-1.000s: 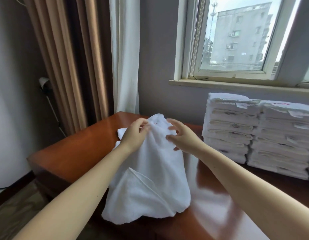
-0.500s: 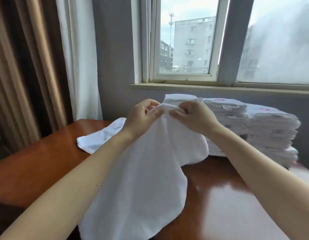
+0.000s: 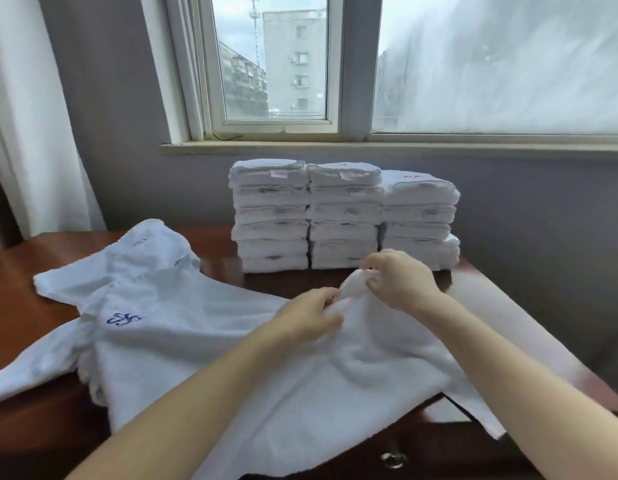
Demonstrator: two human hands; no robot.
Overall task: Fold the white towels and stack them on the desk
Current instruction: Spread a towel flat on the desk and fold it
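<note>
A loose white towel [image 3: 210, 348] with a blue mark lies spread over the brown desk [image 3: 13, 268], its front edge hanging over the desk's near side. My left hand [image 3: 307, 317] and my right hand [image 3: 397, 278] both pinch a raised bunch of the towel's far edge, close together, just in front of the stacks. Three stacks of folded white towels [image 3: 342, 216] stand side by side at the back of the desk under the window. A second loose towel [image 3: 141, 251] lies partly under the first at the left.
A window sill [image 3: 369, 147] and grey wall run behind the stacks. A white curtain [image 3: 30, 116] hangs at the left. A drawer knob [image 3: 392, 459] shows on the desk front. Bare desk top lies at the far left and right of the stacks.
The towel has come down from being held up and now lies spread on the desk. My hands have dropped lower and to the right, still pinching its edge. The view has swung right.
</note>
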